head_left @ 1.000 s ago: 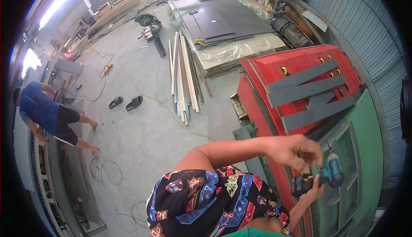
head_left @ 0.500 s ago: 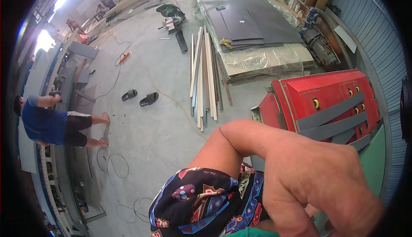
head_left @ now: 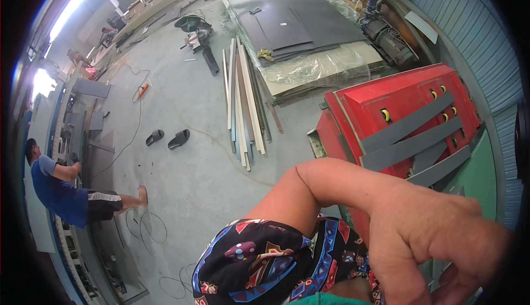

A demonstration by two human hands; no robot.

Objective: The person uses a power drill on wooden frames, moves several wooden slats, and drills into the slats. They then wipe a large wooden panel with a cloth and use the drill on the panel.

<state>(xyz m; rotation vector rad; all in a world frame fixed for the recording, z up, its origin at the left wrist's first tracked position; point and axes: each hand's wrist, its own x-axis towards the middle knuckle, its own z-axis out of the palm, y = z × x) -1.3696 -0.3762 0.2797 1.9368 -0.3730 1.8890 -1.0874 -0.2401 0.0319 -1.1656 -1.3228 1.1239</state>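
My right hand (head_left: 450, 230) is large and close to the camera at the lower right, its back toward me. Its fingers curl downward beside my bare, bent leg (head_left: 337, 186); whatever they hold, if anything, is hidden. Behind it lies a red machine cover (head_left: 370, 98) with grey strips (head_left: 411, 142) across it. Patterned shorts (head_left: 276, 250) and a bit of green shirt (head_left: 337, 299) show at the bottom. My left hand is out of view.
At the left a person in blue (head_left: 61, 189) stands at a long machine (head_left: 61, 131). Black sandals (head_left: 178, 139), long strips (head_left: 243, 106), a cut-off saw (head_left: 196, 34), cables (head_left: 143, 233) and stacked sheets (head_left: 287, 23) lie ahead. A motor (head_left: 389, 40) stands at the right.
The view has shifted, so the floor items and red cover appear further left and the cover higher. The person at the left has turned and bent an arm. My right hand appears slightly lower and further right.
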